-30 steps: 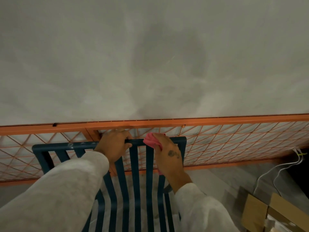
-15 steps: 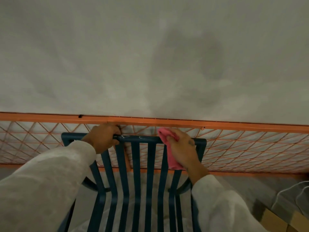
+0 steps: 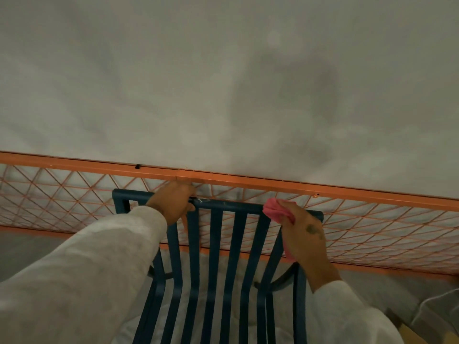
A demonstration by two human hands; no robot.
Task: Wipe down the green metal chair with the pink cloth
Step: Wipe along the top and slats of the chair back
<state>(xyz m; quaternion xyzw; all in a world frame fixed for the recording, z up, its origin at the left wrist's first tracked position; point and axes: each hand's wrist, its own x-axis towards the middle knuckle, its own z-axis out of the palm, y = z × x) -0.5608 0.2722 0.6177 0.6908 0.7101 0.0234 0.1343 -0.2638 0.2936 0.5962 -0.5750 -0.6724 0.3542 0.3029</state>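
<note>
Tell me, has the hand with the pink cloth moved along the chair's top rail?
Yes. The right hand slid rightward along the green metal chair, reaching its right corner.

The scene is dim and evenly lit, with a muted, greyish-green cast and no glare, and the grey wall (image 3: 223, 70) carries a soft, blotchy dark shadow right of centre, just above the orange mesh panel (image 3: 74, 194). The wide-angle lens bends straight lines, so the panel's top rail bows and slopes down toward the right edge, and the pale sleeves (image 3: 87, 281) swell large at the bottom corners. Detail is soft and slightly smeared throughout, with the bottom right corner darkest and hard to read.
</note>
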